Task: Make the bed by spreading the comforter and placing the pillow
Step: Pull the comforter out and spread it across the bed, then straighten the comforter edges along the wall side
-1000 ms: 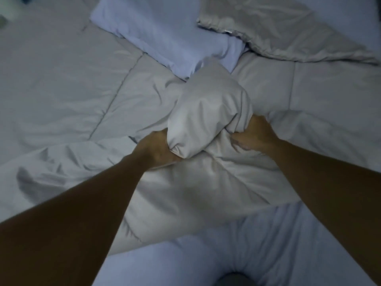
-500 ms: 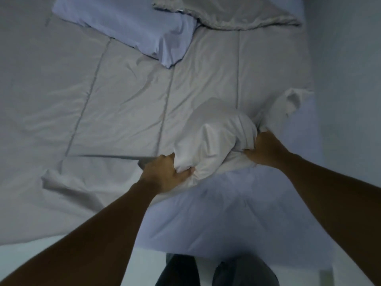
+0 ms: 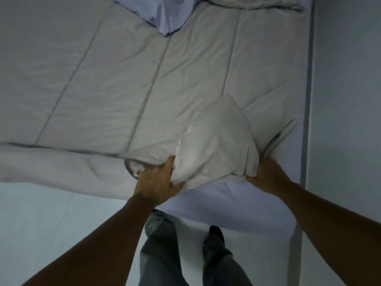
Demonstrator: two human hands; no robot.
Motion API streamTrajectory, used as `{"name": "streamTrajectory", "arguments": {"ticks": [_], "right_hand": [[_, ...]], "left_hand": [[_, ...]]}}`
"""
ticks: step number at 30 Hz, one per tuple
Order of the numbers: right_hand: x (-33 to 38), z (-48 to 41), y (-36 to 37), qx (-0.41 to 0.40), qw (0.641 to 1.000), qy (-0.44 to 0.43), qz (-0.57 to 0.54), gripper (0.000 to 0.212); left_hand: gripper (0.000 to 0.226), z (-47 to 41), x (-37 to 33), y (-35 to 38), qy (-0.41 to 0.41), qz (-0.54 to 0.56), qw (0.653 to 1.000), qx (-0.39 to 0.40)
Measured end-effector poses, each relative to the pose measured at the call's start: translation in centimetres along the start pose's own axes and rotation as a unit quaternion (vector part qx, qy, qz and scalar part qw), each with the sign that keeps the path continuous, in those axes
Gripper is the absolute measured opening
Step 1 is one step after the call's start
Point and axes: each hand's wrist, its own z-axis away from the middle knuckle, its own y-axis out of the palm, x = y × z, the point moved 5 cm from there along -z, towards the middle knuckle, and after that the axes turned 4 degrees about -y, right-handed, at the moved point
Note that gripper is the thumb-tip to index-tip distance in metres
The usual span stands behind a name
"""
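Both hands, our left hand (image 3: pixel 157 182) and right hand (image 3: pixel 266 174), are clamped on the comforter (image 3: pixel 123 83) bunched at the bed's foot; the pillow (image 3: pixel 167 15) lies far ahead

The light is dim and bluish, with no lamp or window in view. A bed (image 3: pixel 237 205) fills most of the scene, its pale blue fitted sheet bare along the near edge and at the right side. A plain pale wall (image 3: pixel 346 89) runs close along the bed's right side, and a smooth, light floor (image 3: pixel 51 219) lies in front of the bed at the lower left, with faint straight lines across it.
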Motion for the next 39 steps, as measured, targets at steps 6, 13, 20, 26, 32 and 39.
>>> {"name": "streamTrajectory", "arguments": {"ticks": [6, 13, 20, 26, 32, 39], "right_hand": [[-4.9, 6.1, 3.5, 0.022, 0.992, -0.082, 0.088, 0.036], [-9.5, 13.6, 7.0, 0.089, 0.988, -0.055, 0.114, 0.064], [-11.9, 17.3, 9.5, 0.042, 0.997, 0.037, 0.062, 0.035], [-11.5, 16.0, 8.1, -0.116, 0.926, 0.35, -0.08, 0.032], [-13.8, 14.2, 9.5, -0.154, 0.873, 0.432, -0.166, 0.05], [-18.1, 15.6, 10.8, -0.071, 0.912, 0.37, -0.16, 0.048]], "left_hand": [[0.065, 8.9, -5.0, 5.3, 0.004, 0.035, 0.999, 0.037], [0.053, 17.8, -8.3, 12.5, 0.144, 0.002, 0.977, 0.155], [0.051, 20.1, -9.5, 16.5, 0.199, 0.075, 0.905, 0.367], [0.051, 13.0, -11.1, 17.3, 0.141, 0.118, 0.955, 0.232], [0.075, 5.4, -13.3, 18.5, 0.089, 0.021, 0.971, 0.222], [0.057, 3.5, -16.0, 19.9, 0.015, -0.04, 0.958, 0.283]]}}
